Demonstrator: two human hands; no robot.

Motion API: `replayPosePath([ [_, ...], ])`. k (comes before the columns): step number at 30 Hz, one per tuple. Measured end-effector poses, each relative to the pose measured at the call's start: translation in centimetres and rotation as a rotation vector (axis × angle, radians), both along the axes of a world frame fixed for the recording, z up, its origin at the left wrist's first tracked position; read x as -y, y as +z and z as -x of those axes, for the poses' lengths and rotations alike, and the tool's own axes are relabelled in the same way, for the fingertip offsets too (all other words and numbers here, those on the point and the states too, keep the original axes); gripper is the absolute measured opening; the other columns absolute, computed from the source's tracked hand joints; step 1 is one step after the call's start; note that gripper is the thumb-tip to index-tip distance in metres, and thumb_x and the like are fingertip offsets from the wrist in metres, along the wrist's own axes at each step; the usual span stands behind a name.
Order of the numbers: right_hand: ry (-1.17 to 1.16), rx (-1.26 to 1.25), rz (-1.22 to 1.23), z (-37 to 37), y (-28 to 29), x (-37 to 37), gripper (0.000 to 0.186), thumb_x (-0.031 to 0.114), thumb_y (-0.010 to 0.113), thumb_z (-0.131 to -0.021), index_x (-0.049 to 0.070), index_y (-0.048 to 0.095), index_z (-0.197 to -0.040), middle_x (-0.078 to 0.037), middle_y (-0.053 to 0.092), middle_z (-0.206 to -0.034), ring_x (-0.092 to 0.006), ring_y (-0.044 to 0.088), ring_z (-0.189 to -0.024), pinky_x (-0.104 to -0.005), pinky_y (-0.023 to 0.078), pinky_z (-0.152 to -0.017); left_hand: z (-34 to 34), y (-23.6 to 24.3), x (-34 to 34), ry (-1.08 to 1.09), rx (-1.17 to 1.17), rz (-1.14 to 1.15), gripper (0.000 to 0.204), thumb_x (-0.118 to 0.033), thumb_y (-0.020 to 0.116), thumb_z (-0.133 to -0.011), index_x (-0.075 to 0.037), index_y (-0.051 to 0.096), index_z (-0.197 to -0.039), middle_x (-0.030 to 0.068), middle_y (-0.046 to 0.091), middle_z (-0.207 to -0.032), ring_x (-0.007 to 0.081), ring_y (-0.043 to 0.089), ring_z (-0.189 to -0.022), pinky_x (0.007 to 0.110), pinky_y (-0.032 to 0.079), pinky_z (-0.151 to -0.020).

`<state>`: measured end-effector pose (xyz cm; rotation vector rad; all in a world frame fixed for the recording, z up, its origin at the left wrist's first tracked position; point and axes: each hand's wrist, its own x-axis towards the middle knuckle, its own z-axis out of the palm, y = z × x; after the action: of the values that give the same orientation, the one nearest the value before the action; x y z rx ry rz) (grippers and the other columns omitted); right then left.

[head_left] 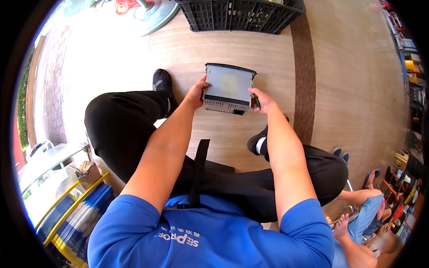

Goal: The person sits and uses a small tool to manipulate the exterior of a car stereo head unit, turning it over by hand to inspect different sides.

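A grey metal car stereo [229,84], boxy with a black front edge on its far side, is held up over the floor between my knees. Its vented side with a dark connector faces me. My left hand [196,93] grips the left side, thumb on the top face. My right hand [262,100] closes on the right side, its thumb at the edge. Against the right palm lies a slim green and black thing [257,102], mostly hidden by the fingers; I cannot make out its kind.
A black plastic crate [239,17] stands on the floor ahead, beside a pale round base [154,18]. At lower left is a yellow rack [73,210] of blue and white items. Another person [357,232] sits at lower right, near crowded shelves [409,178]. A dark strip [304,80] crosses the floor.
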<state>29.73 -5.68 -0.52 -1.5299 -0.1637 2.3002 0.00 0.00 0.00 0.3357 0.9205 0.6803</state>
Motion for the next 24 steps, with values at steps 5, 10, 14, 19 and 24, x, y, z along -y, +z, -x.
replayPosePath([
  [5, -0.052, 0.098, -0.146, 1.3, 0.3, -1.6, 0.034, 0.044, 0.076, -0.078, 0.02, 0.056, -0.091, 0.003, 0.053, -0.065, -0.008, 0.041, -0.046, -0.0219, 0.023, -0.04, -0.2, 0.0, -2.0, 0.016, -0.112, 0.013, 0.047, -0.015, 0.049, -0.088, -0.017, 0.05, -0.135, 0.004, 0.062, -0.112, 0.0176, 0.059, -0.097, 0.036, 0.051, -0.083],
  [10, 0.095, 0.177, -0.157, 1.3, -0.8, 0.8, 0.03, 0.041, 0.075, -0.081, 0.02, 0.056, -0.09, 0.006, 0.051, -0.069, -0.0055, 0.039, -0.048, -0.0216, 0.023, -0.04, 0.1, -2.9, 1.4, -0.021, -0.127, 0.117, 0.044, -0.019, 0.052, -0.09, -0.017, 0.051, -0.134, 0.0021, 0.063, -0.107, 0.0161, 0.058, -0.094, 0.036, 0.05, -0.08],
  [14, 0.168, 0.234, -0.199, 0.3, -1.2, 0.5, 0.03, 0.041, 0.075, -0.082, 0.018, 0.057, -0.09, 0.006, 0.05, -0.07, -0.0058, 0.038, -0.05, -0.0223, 0.025, -0.041, -0.8, -2.3, 1.0, -0.06, -0.19, 0.115, 0.046, -0.021, 0.058, -0.088, -0.018, 0.051, -0.133, 0.0022, 0.063, -0.105, 0.0173, 0.057, -0.095, 0.037, 0.048, -0.079],
  [19, 0.374, 0.475, -0.236, 0.4, -0.1, 0.1, 0.036, 0.043, 0.075, -0.081, 0.011, 0.059, -0.087, 0.002, 0.052, -0.068, -0.0091, 0.044, -0.05, -0.0261, 0.033, -0.041, -2.7, 0.1, 0.6, -0.005, -0.423, 0.17, 0.045, -0.024, 0.062, -0.086, -0.011, 0.056, -0.129, 0.0089, 0.063, -0.111, 0.0242, 0.058, -0.101, 0.042, 0.049, -0.08],
  [24, 0.769, 0.789, -0.389, 2.9, 4.1, -5.2, 0.039, 0.039, 0.076, -0.078, 0.004, 0.06, -0.076, -0.008, 0.056, -0.06, -0.0185, 0.052, -0.048, -0.0344, 0.044, -0.045, 4.9, 2.9, -8.6, -0.954, -1.236, -0.579, 0.051, -0.037, 0.063, -0.088, -0.002, 0.059, -0.126, 0.0177, 0.058, -0.128, 0.0322, 0.056, -0.116, 0.047, 0.049, -0.09],
])
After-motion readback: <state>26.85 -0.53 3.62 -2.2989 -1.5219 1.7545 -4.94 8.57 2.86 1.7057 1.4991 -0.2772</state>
